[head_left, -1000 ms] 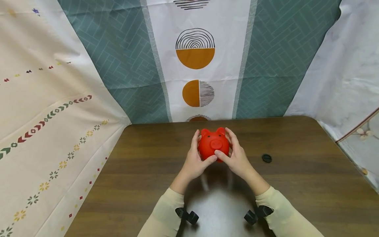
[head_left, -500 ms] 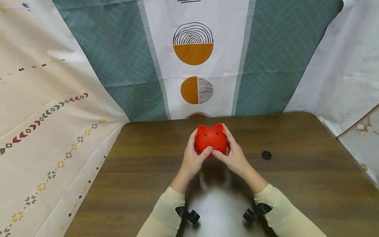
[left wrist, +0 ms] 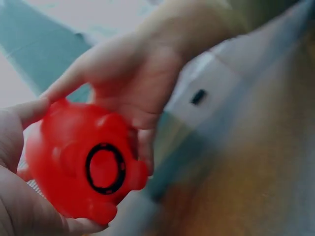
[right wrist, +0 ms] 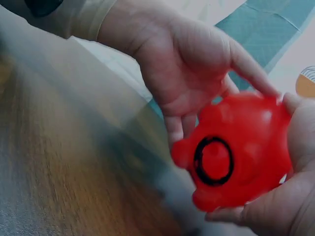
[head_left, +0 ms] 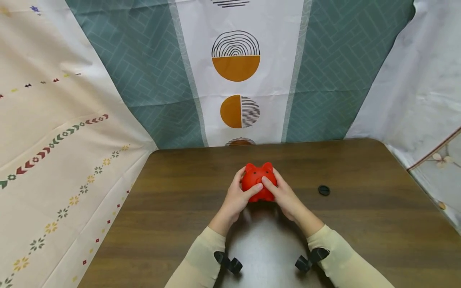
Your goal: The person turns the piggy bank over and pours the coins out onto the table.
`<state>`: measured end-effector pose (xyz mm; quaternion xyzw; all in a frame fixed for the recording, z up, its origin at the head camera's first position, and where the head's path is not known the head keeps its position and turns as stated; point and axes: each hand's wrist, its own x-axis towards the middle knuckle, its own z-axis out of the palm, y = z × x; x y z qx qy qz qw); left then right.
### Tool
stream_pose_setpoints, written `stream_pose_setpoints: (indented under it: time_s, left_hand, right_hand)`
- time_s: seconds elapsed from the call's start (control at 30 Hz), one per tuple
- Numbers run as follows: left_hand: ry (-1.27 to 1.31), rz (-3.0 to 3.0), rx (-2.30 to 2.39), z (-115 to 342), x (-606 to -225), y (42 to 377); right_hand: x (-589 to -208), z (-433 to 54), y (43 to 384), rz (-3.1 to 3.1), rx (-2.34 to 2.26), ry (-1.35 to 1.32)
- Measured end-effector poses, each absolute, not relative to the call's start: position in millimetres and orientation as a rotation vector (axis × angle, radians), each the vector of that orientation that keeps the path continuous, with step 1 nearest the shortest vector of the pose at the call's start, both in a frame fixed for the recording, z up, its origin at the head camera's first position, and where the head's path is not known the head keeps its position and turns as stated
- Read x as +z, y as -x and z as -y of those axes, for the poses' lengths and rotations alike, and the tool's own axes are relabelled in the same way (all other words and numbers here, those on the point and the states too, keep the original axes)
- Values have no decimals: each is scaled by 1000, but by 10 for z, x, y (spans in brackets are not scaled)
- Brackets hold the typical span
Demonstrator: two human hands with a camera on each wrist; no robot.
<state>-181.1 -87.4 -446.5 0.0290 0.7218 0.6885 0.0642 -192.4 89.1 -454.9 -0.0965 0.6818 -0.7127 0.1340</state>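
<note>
A red piggy bank [head_left: 260, 192] is held up between both hands, its face with black eyes toward the head view. My left hand [head_left: 235, 202] grips its left side, with the thumb across the front. On the opposite side my right hand [head_left: 288, 202] grips it too, its thumb lying over the snout. The wrist views show the underside, where a black ring [right wrist: 198, 164] surrounds a round opening between the stubby feet. To the right on the table lies a small round black plug [head_left: 324, 190], apart from both hands.
The brown wooden table [head_left: 173, 224] ends at a far edge in front of a patterned cloth [head_left: 235, 96]. A cream printed cloth [head_left: 72, 160] hangs along the left, and a pale one on the right. Black wrist cameras sit on both sleeves.
The piggy bank tipped and rose slightly, then came down nearer to me with its face turned up front. The right thumb has shifted up over the snout. The plug stayed put.
</note>
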Motion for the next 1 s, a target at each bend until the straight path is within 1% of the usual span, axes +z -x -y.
stream_pose_setpoints:
  time_s: [0.07,0.13,0.23,0.33,0.4,0.5,0.63,0.73,0.87,0.93,1.0]
  left_hand:
    - [-140,-2171,2109,865,-4468,1781]
    - [-247,-2188,2102,873,-4445,1763]
    - [-329,-2141,2076,911,-4337,1759]
    - [-290,-2086,2013,955,-4262,1768]
    - [-264,-2046,2016,961,-4303,1767]
    - [-286,-2030,2066,944,-4459,1780]
    - [-321,-2125,2094,917,-4563,1783]
    - [-472,-2326,2059,917,-4551,1768]
    - [-669,-2484,2035,935,-4409,1758]
    - [-673,-2454,2033,954,-4327,1742]
    - [-624,-2400,2018,973,-4271,1714]
  right_hand:
    - [-4524,-902,1893,-2086,-2036,325]
    - [-4497,-923,1857,-2234,-2021,411]
    - [-4488,-961,1839,-2357,-2009,466]
    - [-4517,-969,1842,-2305,-2008,392]
    - [-4523,-942,1830,-2283,-2010,337]
    - [-4516,-889,1792,-2259,-2037,292]
    - [-4498,-883,1765,-2157,-2070,285]
    - [-4458,-916,1743,-2175,-2085,420]
    - [-4372,-947,1733,-2276,-2066,629]
    - [-4312,-952,1705,-2267,-2045,628]
    - [-4267,-950,1666,-2238,-2019,561]
